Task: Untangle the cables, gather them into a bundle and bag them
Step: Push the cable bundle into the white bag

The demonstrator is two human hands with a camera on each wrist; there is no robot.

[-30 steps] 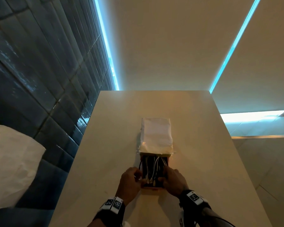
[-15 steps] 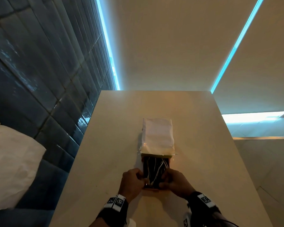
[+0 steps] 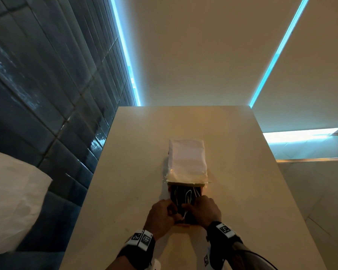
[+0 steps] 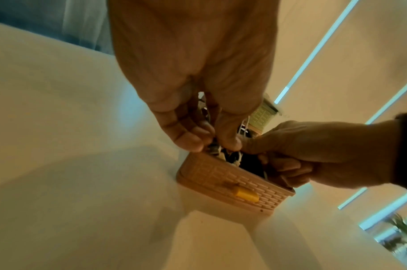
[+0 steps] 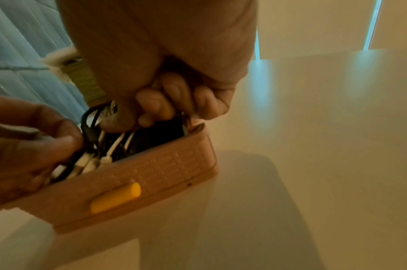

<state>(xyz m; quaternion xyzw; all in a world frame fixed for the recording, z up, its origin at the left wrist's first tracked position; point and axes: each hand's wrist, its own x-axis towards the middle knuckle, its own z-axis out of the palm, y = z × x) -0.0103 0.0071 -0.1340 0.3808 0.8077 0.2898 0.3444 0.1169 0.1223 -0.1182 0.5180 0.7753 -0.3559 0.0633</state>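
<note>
Two hands work at the near end of a small pink basket (image 3: 184, 206) on a pale, smooth table (image 3: 242, 172) in the head view; the left hand (image 3: 160, 217) and right hand (image 3: 206, 211) are both curled over the tangled black and white cables (image 3: 185, 197) lying inside it. Beyond the basket, touching its far end, lies a white bag (image 3: 187, 160), flat and oblong. Left wrist view: the left hand's fingers (image 4: 186, 135) are bent, tips pinching cable strands at the basket's rim; the basket's wall (image 4: 221, 175) is moulded in a woven brick pattern and carries a yellow latch (image 4: 246, 194). Right wrist view: the right hand's fingers (image 5: 156, 107) are curled tight round dark cables inside the basket, the thumb pressing among the white ones.
</note>
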